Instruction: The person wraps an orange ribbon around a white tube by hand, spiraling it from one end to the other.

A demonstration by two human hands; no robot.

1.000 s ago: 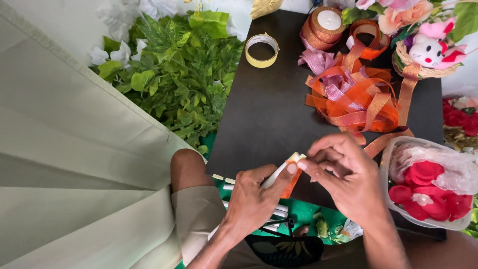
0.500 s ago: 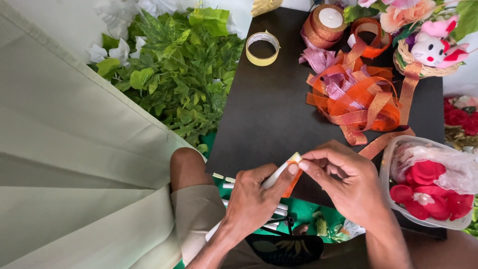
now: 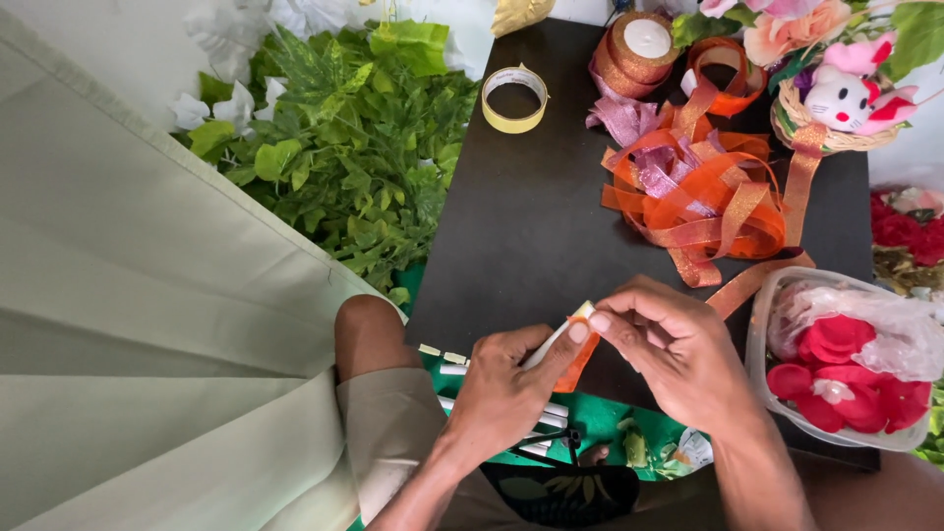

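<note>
My left hand (image 3: 506,383) grips a thin white stick (image 3: 551,342) that points up and to the right. My right hand (image 3: 674,344) pinches the stick's tip together with a short piece of orange ribbon (image 3: 575,372) that hangs below the fingers. Both hands meet over the near edge of a black table (image 3: 531,216). A loose heap of orange and pink ribbon (image 3: 703,197) lies on the table beyond my right hand, and one strip of it runs toward the hand.
A yellow tape roll (image 3: 514,98) and ribbon spools (image 3: 639,54) sit at the table's far side. A clear tub of red petals (image 3: 846,364) stands at the right. Green foliage (image 3: 344,147) and pale cloth (image 3: 128,324) fill the left. More white sticks (image 3: 492,372) lie under my left hand.
Both hands stay joined at the stick's tip. My right fingers have shifted slightly over the ribbon piece; the stick keeps its angle.
</note>
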